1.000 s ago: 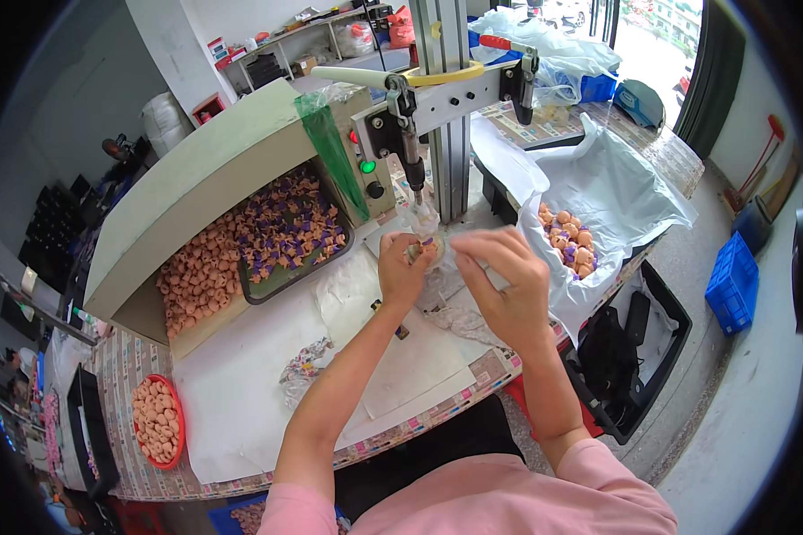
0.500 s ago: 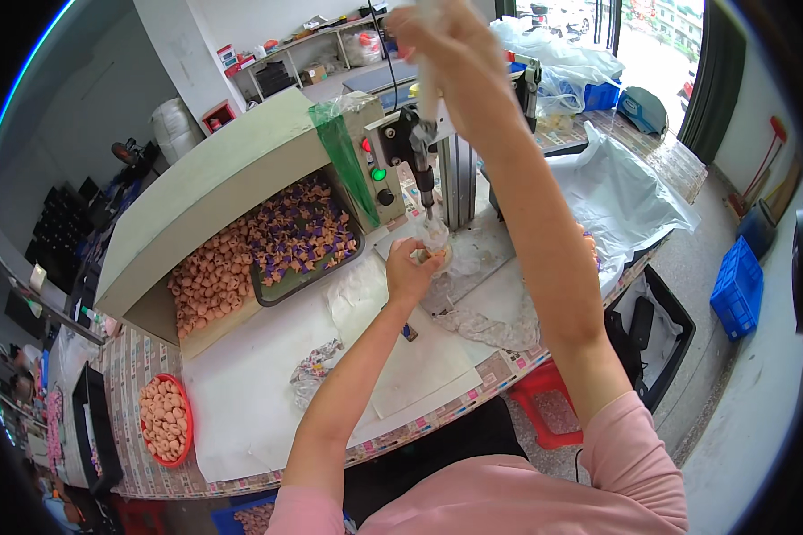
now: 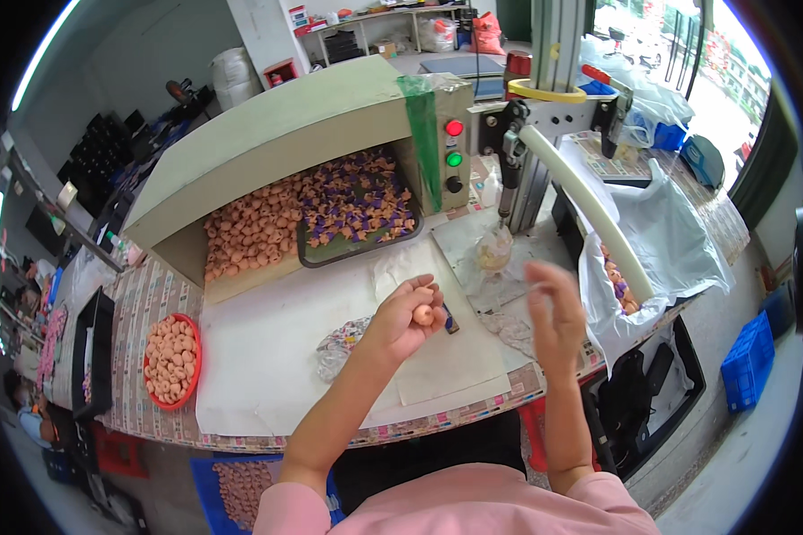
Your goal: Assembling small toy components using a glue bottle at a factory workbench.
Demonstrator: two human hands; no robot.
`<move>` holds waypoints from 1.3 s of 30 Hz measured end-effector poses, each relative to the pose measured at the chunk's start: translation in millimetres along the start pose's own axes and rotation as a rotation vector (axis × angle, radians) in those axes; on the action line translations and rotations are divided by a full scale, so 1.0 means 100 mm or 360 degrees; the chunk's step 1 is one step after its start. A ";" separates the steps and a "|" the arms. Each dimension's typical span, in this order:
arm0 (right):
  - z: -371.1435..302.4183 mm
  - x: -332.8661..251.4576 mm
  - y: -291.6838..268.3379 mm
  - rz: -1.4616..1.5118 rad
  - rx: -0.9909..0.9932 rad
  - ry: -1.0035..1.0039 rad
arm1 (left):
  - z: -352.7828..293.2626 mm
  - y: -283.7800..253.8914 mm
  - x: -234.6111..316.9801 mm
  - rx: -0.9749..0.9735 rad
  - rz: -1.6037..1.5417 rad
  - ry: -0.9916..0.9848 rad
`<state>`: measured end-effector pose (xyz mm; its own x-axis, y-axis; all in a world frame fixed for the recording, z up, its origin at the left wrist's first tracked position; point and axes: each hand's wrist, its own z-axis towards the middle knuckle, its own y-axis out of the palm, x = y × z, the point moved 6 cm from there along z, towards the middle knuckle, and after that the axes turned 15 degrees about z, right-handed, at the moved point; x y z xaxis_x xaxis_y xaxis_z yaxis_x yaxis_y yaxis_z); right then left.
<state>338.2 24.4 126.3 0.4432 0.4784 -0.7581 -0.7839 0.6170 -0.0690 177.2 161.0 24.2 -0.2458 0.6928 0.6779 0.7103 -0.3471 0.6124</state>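
My left hand (image 3: 400, 323) is palm up over the white work sheet, its fingers curled round a small peach-coloured doll head (image 3: 423, 315). To the right, my right hand (image 3: 558, 312) is raised in the air, blurred, with thumb and fingers apart and nothing visible in it. Beyond both hands stands a hand press (image 3: 509, 169) with a long pale lever (image 3: 589, 205) slanting down toward the right. Under its plunger sits a clear plastic-wrapped fixture (image 3: 494, 250); its inside is hard to make out.
A beige hooded machine (image 3: 268, 134) shelters heaped peach heads (image 3: 254, 223) and a dark tray (image 3: 361, 253) of purple-and-peach pieces. A red basket (image 3: 196, 357) of peach parts stands at left. At right is a plastic-lined bin (image 3: 678, 241). Crumpled plastic (image 3: 339, 348) lies near my left forearm.
My right hand has let go of the lever and come down toward me; the lever now slants to the right. My left hand has drawn back from the fixture with the doll head. The view has shifted.
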 end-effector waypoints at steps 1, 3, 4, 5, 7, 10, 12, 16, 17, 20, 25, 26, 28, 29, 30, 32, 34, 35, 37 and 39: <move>-0.15 0.18 0.19 -0.0036 -0.0190 0.0125 | -0.16 -0.08 0.01 0.0013 -0.0005 0.0005; -0.39 0.33 0.66 0.0010 -0.0408 0.0216 | -0.48 -0.25 -0.02 -0.0029 -0.0285 -0.0076; -0.45 0.39 0.85 0.0021 -0.0419 0.0220 | -0.61 -0.39 -0.05 -0.0016 -0.0291 -0.0071; -0.51 0.42 1.04 0.0001 -0.0495 0.0142 | -0.74 -0.51 -0.07 -0.0065 -0.0344 -0.0045; -0.61 0.44 1.37 0.0001 -0.0584 0.0061 | -1.00 -0.74 -0.13 -0.0096 -0.0401 -0.0003; -0.69 0.47 1.72 -0.0191 -0.0728 0.0053 | -1.32 -1.01 -0.19 -0.0137 -0.0495 0.0112; -0.84 0.59 1.95 -0.0255 -0.1065 0.0321 | -1.47 -1.22 -0.24 -0.0073 -0.0497 0.0233; -0.93 0.52 2.10 -0.0377 -0.1144 0.0309 | -1.62 -1.49 -0.31 -0.0125 -0.0610 0.0252; -0.94 0.51 2.10 -0.0253 -0.1084 0.0366 | -1.63 -1.54 -0.33 -0.0119 -0.0631 0.0259; -0.95 0.40 2.03 -0.0045 -0.0932 0.0433 | -1.61 -1.63 -0.34 -0.0011 -0.0612 0.0261; -1.08 0.23 1.84 0.0425 -0.0689 0.0829 | -1.56 -1.74 -0.39 0.0108 -0.0514 0.0166; -1.11 0.21 1.78 0.0586 -0.0546 0.0932 | -1.53 -1.79 -0.42 0.0110 -0.0531 0.0166; -1.17 0.16 1.70 0.0739 -0.0401 0.1035 | -1.45 -1.78 -0.44 -0.0175 -0.0628 0.0210; -1.19 0.13 1.67 0.0736 -0.0362 0.1001 | -1.44 -1.79 -0.46 -0.0174 -0.0638 0.0211; -1.19 0.11 1.64 0.0735 -0.0322 0.0967 | -1.43 -1.79 -0.47 -0.0122 -0.0557 0.0215; -1.18 0.08 1.61 0.0698 -0.0346 0.0848 | -1.42 -1.73 -0.44 -0.0067 -0.0481 0.0220; -1.18 0.07 1.60 0.0661 -0.0368 0.0729 | -1.44 -1.67 -0.40 0.0144 -0.0398 0.0164; -1.18 0.06 1.59 0.0661 -0.0361 0.0665 | -1.42 -1.69 -0.43 0.0146 -0.0402 0.0162; -1.17 0.03 1.58 0.0663 -0.0357 0.0603 | -1.39 -1.72 -0.43 0.0125 -0.0112 0.0298; -1.17 0.01 1.56 0.0644 -0.0354 0.0560 | -1.41 -1.72 -0.42 0.0137 -0.0058 0.0271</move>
<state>165.4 48.5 38.9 -0.0520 0.3885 -0.9200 -0.9503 0.2639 0.1652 -27.9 102.8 -52.2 -0.3752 0.5847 0.7193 0.7510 -0.2632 0.6056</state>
